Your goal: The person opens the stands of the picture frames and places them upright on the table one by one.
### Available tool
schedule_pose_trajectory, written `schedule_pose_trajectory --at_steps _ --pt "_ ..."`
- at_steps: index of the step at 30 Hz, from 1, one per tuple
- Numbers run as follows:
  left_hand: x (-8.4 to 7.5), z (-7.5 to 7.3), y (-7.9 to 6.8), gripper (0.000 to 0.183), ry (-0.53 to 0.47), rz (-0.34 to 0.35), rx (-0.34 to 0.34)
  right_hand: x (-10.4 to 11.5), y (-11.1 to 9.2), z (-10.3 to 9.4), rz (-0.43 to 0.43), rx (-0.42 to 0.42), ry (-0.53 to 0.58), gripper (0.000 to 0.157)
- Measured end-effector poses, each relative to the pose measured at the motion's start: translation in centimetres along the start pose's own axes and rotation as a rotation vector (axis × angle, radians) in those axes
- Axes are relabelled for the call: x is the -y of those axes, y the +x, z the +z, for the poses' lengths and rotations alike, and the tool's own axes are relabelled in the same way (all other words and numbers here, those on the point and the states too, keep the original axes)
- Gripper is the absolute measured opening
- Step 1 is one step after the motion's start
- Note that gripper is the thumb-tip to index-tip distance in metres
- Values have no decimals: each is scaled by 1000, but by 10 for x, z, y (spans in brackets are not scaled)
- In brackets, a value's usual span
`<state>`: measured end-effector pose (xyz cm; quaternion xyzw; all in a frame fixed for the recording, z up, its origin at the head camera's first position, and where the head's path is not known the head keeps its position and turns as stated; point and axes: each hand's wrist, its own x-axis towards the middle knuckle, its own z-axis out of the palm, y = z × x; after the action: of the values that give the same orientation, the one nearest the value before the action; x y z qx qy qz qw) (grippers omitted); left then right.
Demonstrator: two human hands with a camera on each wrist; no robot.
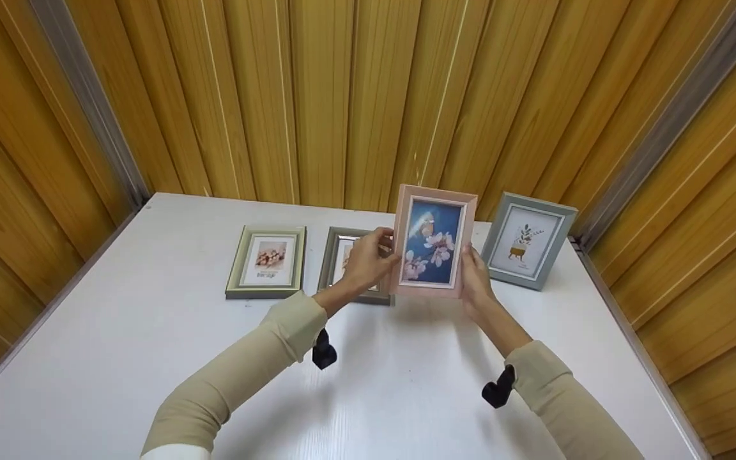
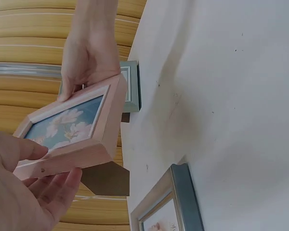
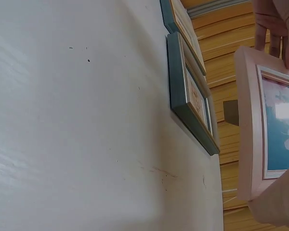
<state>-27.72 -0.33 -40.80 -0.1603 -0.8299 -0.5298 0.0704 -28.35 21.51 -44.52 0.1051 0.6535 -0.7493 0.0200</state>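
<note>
A pink picture frame (image 1: 397,281) with a photo of pale blossoms on blue is held up above the white table, its front toward the head camera. My left hand (image 1: 368,259) grips its left side, thumb in front and fingers behind, as the left wrist view shows. On the opposite side my right hand (image 1: 475,278) holds the edge, its thumb along the front. A brown stand flap (image 2: 106,179) sticks out from the back of the pink frame. Behind my left hand stands a grey-brown picture frame (image 1: 326,265), partly hidden by the hand and the pink frame.
A pale green picture frame (image 1: 234,268) stands at the left on the white table (image 1: 151,332). To the right stands a grey-green picture frame (image 1: 494,239), slightly turned. Wood-patterned panel walls (image 1: 317,102) close off the back and both sides.
</note>
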Motion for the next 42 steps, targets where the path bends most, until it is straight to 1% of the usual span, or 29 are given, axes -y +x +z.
schedule_pose_trajectory --at_steps 4,6,9,11,14,18,21,24,26,30,33,37,42 --pt "4 5 7 39 -34 -57 -35 7 0 -4 -19 25 -81 67" --pt "6 9 10 37 -42 -75 -46 11 -1 -7 -33 27 -167 67" --pt "8 19 14 35 -45 -74 -74 14 -4 -13 -40 -14 -294 66" --pt "10 27 17 34 -50 -65 -97 15 -6 -17 -32 -55 -338 64" --pt "14 39 24 32 -74 -37 -126 17 -7 -23 -16 -126 -338 62" --pt "20 53 35 32 -108 0 -135 16 -6 -28 -47 -236 -329 57" --pt "26 60 41 32 -116 30 -138 14 -3 -29 -75 -318 -354 52" --pt "33 64 45 33 -110 55 -146 11 1 -30 -89 -356 -379 49" --pt "36 67 46 34 -93 57 -150 9 3 -31 -91 -350 -361 49" --pt "45 74 41 34 -46 25 -147 2 5 -35 -86 -312 -276 49" --pt "52 80 36 33 -39 36 -158 -5 2 -40 -75 -269 -236 49" --pt "59 90 31 31 -75 48 -166 -16 -4 -46 -76 -204 -209 53" --pt "58 97 28 29 -139 16 -141 -23 -7 -54 -77 -161 -177 60"
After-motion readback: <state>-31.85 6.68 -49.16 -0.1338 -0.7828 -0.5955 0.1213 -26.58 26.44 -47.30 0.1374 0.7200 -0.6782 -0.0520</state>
